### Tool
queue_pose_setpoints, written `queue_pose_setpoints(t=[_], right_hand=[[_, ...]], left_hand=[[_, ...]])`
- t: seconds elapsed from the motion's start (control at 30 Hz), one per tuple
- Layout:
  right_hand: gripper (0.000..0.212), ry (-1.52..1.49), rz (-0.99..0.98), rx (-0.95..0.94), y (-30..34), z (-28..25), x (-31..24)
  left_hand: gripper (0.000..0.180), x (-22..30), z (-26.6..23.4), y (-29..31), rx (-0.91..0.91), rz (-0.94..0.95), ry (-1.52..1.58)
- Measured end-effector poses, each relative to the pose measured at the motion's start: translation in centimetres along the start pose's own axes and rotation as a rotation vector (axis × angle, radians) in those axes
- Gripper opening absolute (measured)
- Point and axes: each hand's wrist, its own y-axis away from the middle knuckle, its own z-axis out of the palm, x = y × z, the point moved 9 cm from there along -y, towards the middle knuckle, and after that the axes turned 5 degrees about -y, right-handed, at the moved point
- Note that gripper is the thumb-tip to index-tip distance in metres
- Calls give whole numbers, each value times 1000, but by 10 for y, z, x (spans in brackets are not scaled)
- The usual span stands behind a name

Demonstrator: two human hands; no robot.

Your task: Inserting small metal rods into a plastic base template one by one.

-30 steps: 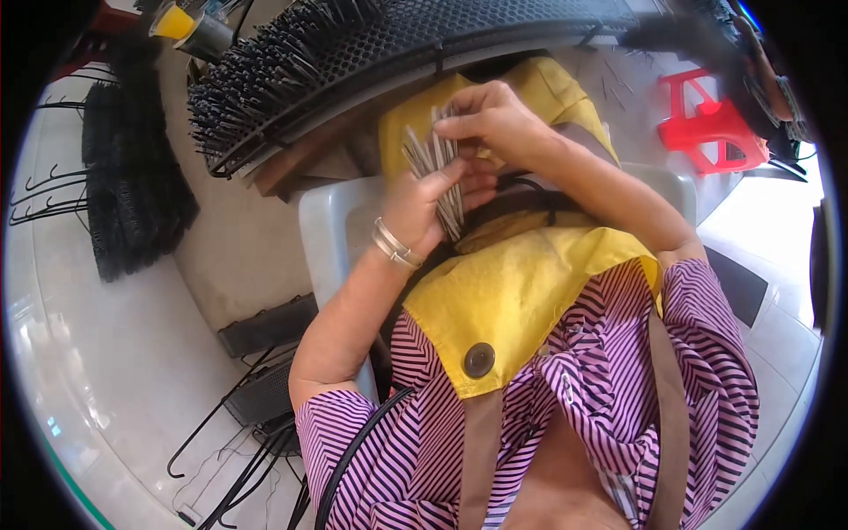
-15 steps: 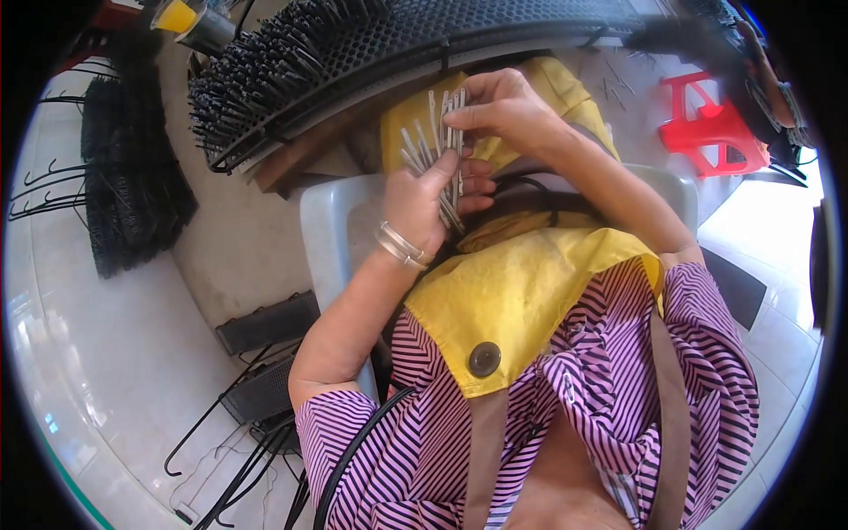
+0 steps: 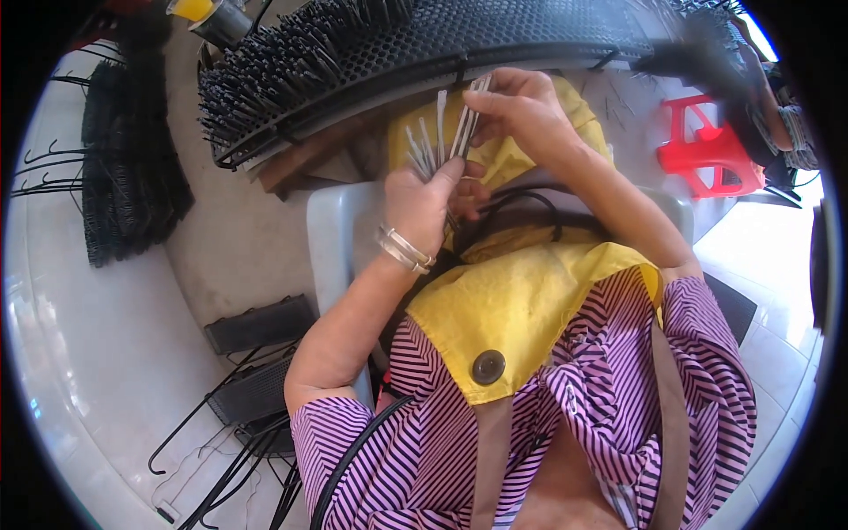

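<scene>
A fanned bundle of thin grey sticks (image 3: 441, 124), perhaps metal, is gripped in my left hand (image 3: 417, 201), thumb pressed across them. Their lower ends are mostly hidden by the palm and fingers. My right hand (image 3: 523, 104) pinches the upper ends of a few of these sticks between thumb and fingers, drawing them to the right of the others. Both hands are above my lap, over a yellow apron (image 3: 521, 291). Just beyond them stands a black perforated rack (image 3: 495, 35), its left part packed with many upright dark sticks (image 3: 265, 79).
A red plastic stool (image 3: 707, 146) stands at the right, near another person's arm (image 3: 770, 115). Dark racks with hooked rods (image 3: 132, 168) hang at the left. More black perforated trays (image 3: 261, 325) lie beside my light blue chair (image 3: 325, 225). A cup (image 3: 221, 22) stands at upper left.
My right hand has shifted slightly right, tilting the pinched sticks away from those left in the fan. The left hand keeps its grip in nearly the same place.
</scene>
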Motion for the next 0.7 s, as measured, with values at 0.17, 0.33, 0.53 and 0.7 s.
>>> queue_pose_setpoints(t=[0.17,0.33,0.53,0.7], right_hand=[[13,-104,23,-40,1,7,-4],[13,-190,75,-91,-2,6,7],[15,-68,88,-44,2,7,2],[19,31,77,-5,3,3,5]], left_hand=[[18,4,-2,1,4,38,-65],[14,-1,-5,-1,-4,-11,10],[18,-1,-7,-1,49,-11,12],[20,-4,-3,-1,10,-35,-2]])
